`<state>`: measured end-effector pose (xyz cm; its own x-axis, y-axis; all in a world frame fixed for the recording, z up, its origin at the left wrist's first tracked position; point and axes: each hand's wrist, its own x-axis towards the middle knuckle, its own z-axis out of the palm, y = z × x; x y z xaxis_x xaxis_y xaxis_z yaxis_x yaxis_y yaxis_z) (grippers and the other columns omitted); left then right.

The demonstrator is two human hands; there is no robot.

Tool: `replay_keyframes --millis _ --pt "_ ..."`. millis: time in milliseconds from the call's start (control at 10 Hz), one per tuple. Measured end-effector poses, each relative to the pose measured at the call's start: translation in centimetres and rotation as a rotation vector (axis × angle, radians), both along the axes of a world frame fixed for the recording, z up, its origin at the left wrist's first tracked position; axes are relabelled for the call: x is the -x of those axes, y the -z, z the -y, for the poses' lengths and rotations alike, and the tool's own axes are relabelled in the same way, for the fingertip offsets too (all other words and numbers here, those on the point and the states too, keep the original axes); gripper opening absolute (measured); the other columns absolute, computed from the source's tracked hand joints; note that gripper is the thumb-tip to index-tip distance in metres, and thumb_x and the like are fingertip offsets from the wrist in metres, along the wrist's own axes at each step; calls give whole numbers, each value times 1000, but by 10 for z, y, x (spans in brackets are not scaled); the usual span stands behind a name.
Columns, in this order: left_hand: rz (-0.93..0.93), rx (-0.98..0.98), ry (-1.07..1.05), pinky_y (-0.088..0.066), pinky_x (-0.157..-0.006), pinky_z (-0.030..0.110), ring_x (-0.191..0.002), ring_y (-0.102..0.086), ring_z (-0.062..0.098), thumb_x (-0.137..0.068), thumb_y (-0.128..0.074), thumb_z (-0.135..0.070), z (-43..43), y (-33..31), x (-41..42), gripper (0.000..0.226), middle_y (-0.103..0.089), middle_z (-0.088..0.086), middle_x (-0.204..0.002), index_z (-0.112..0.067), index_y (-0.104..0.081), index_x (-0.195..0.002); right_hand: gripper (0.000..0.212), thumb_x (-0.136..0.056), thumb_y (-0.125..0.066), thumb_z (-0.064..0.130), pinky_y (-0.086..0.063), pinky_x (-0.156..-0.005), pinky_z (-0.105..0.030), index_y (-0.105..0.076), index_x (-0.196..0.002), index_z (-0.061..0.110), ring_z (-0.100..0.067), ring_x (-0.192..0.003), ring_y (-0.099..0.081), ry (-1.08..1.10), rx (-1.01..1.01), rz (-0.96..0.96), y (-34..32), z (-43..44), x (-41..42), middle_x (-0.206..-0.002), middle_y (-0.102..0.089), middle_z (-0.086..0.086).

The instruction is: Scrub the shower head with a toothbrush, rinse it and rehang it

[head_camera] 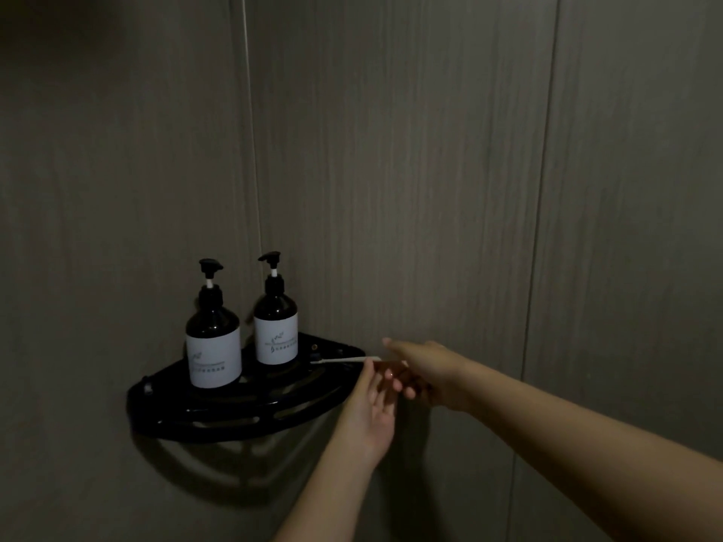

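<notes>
A white toothbrush lies across the right end of a black corner shelf, its handle sticking out past the rim to the right. My right hand reaches in from the right and pinches the handle's end, forefinger above it and the other fingers below. My left hand comes up from below with straight fingers, their tips just at the handle beside the right hand. The light is dim and the grip is partly hidden by the left fingers. No shower head is in view.
Two dark pump bottles with white labels, one and the other, stand on the shelf to the left of the toothbrush. Grey wall panels meet in a corner behind them.
</notes>
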<state>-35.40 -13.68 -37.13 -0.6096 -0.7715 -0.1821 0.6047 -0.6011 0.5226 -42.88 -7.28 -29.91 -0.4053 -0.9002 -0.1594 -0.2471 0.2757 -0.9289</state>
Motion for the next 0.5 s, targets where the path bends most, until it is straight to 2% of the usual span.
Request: replay_keyframes --millis 200,300,400,500 --pt "1 14 -8 -54 -52 26 -69 -69 16 -91 -59 -24 -2 1 -3 16 -74 6 -71 -8 -61 -88 47 -90 -46 56 -25 -43 -16 -56 -66 16 -7 -38 -42 13 3 24 0 -2 2 -55 -49 0" --pt "0 30 -21 -53 -60 27 -78 -65 17 -91 -57 -24 -5 -1 -3 17 -70 8 -83 -8 -60 -89 49 -90 -45 57 -24 -44 -16 -55 -65 17 -7 -38 -41 15 -8 30 -1 -4 1 -54 -49 0" --pt "-19 48 -21 -48 -73 28 -87 -62 18 -93 -55 -25 -10 -1 -1 20 -64 8 -95 -8 -58 -103 51 -91 -43 58 -23 -44 -17 -55 -64 16 -8 -38 -41 4 -23 39 -1 -8 2 -53 -49 0" --pt "1 71 -32 -43 -89 30 -108 -57 19 -94 -53 -30 -17 1 -5 40 -62 9 -102 -7 -51 -126 52 -91 -40 58 -29 -45 -18 -57 -68 15 -10 -45 -46 -5 -25 55 1 -15 2 -57 -52 -1"
